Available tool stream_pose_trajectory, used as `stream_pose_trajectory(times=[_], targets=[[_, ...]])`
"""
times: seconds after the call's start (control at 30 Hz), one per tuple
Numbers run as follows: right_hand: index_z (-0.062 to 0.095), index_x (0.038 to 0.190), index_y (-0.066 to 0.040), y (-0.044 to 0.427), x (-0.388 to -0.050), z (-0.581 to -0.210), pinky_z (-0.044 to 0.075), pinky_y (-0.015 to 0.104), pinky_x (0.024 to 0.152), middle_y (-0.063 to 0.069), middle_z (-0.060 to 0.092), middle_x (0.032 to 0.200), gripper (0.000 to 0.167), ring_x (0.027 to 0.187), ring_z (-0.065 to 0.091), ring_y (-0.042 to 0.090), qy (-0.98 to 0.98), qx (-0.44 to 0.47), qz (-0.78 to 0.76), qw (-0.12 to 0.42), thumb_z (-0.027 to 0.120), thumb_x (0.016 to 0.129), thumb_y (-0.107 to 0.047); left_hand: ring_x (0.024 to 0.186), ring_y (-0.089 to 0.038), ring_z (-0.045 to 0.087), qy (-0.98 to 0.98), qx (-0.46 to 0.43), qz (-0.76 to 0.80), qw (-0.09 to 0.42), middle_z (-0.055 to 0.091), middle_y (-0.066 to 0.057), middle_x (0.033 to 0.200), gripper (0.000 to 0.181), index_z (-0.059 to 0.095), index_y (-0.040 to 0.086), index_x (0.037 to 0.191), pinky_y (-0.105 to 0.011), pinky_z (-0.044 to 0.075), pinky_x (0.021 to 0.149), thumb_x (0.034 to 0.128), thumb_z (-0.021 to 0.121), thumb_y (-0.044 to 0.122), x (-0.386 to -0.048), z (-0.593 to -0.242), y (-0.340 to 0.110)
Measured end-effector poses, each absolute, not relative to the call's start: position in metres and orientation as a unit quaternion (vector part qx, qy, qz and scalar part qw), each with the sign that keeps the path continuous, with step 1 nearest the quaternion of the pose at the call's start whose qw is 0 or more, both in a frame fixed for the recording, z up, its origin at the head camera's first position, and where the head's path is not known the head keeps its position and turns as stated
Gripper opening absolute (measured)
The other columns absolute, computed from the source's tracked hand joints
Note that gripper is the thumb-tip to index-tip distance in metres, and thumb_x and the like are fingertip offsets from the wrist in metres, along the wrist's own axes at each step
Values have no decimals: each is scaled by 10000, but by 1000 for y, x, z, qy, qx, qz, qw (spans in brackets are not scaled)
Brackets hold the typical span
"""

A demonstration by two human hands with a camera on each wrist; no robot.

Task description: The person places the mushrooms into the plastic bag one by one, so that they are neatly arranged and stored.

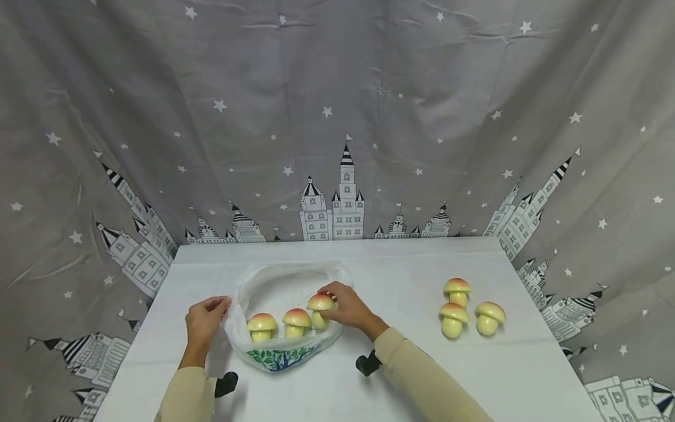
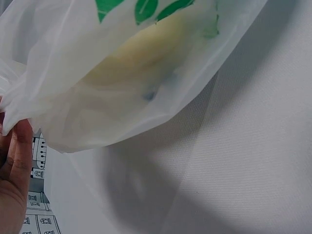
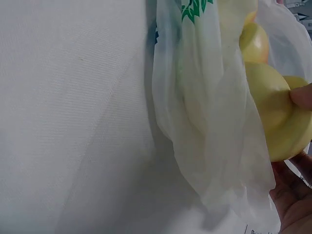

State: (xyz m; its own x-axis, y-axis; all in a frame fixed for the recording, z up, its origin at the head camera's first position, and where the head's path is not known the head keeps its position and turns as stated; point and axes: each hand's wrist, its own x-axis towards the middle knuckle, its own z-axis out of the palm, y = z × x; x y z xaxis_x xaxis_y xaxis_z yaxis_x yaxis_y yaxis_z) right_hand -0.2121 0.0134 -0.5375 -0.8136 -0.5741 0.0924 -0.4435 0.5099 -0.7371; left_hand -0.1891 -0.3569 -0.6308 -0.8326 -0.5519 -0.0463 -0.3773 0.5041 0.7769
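Note:
A white plastic bag point(image 1: 282, 269) with a green and blue tree print lies with its mouth spread wide on the table. My left hand point(image 1: 204, 321) pinches its left rim; in the left wrist view the thumb and fingers of that hand point(image 2: 14, 170) gather the film. Inside the bag, at its right side, my right hand point(image 1: 348, 306) grips a yellow toy mushroom point(image 1: 320, 302) with a reddish cap. Beside it in the bag sit a middle mushroom point(image 1: 296, 319) and a left mushroom point(image 1: 261, 324). The right wrist view shows the held mushroom point(image 3: 273, 102) between thumb and fingers.
Three more toy mushrooms stand grouped on the right of the white table point(image 1: 401, 281): a back one point(image 1: 457, 288), a front one point(image 1: 453, 319) and a right one point(image 1: 490, 317). Behind the table hangs a grey curtain point(image 1: 395, 117) printed with castles and stars.

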Motion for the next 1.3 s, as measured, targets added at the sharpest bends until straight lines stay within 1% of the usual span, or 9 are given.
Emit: stream_pose_trajectory(times=[0.03,0.07,0.2,0.37,0.6,0.8,1.03,1.2,1.3], targets=[[611,1203,-38,13,-212,-538,482,323,913,76,619,1150,435,1043,585,222,866,-298,-394,80,719,798,-153,937,-195,636,-861,272,-416,104,684,-87,1085,476,699,125,1127,-204,518,692,917,570,532,-189,-631,-357],[609,1205,-39,13,-212,-538,479,323,914,76,618,1154,434,1044,582,221,867,-302,-389,79,715,801,-157,944,-209,635,-861,269,-419,105,681,-105,1096,493,695,110,1138,-211,519,694,919,566,532,-189,-630,-357],[613,1202,-49,11,-211,-541,472,310,910,68,624,1155,431,1036,579,206,874,-312,-365,75,714,805,-183,937,-207,633,-862,269,-417,103,684,-99,1087,479,698,117,1127,-199,511,681,920,568,529,-190,-631,-357],[625,1185,-50,10,-210,-542,472,307,900,65,632,1133,422,1017,584,199,877,-320,-353,68,721,797,-188,943,-197,633,-865,267,-413,103,683,-98,1094,503,699,118,1135,-190,507,678,915,559,549,-191,-633,-358],[629,1166,-49,6,-210,-543,457,306,924,69,635,1136,416,1060,573,217,873,-334,-347,73,727,780,-170,960,-204,625,-863,269,-415,102,676,-109,1112,529,693,111,1152,-197,504,688,912,551,562,-192,-633,-358],[640,1165,-62,3,-209,-543,455,286,930,56,641,1139,406,1073,577,194,878,-337,-331,76,733,787,-177,958,-202,629,-860,270,-421,104,677,-108,1109,513,692,109,1151,-196,509,688,915,562,545,-192,-634,-357],[639,1173,-30,2,-208,-543,455,292,950,75,656,1150,407,1087,590,211,884,-331,-316,93,741,792,-135,939,-192,631,-858,270,-424,108,682,-97,1089,517,698,114,1136,-146,479,646,905,568,558,-192,-635,-357],[633,1177,-19,2,-206,-543,447,290,960,85,655,1152,426,1091,589,213,883,-340,-308,96,760,783,-121,948,-205,626,-857,271,-426,104,677,-103,1102,533,692,112,1148,-182,492,674,906,558,568,-191,-634,-357],[618,1213,-25,4,-205,-540,417,323,1012,102,623,1219,458,1161,555,242,885,-343,-299,98,758,793,-143,949,-203,625,-857,269,-428,102,675,-100,1104,539,690,116,1150,-192,494,681,904,554,576,-190,-634,-356]])
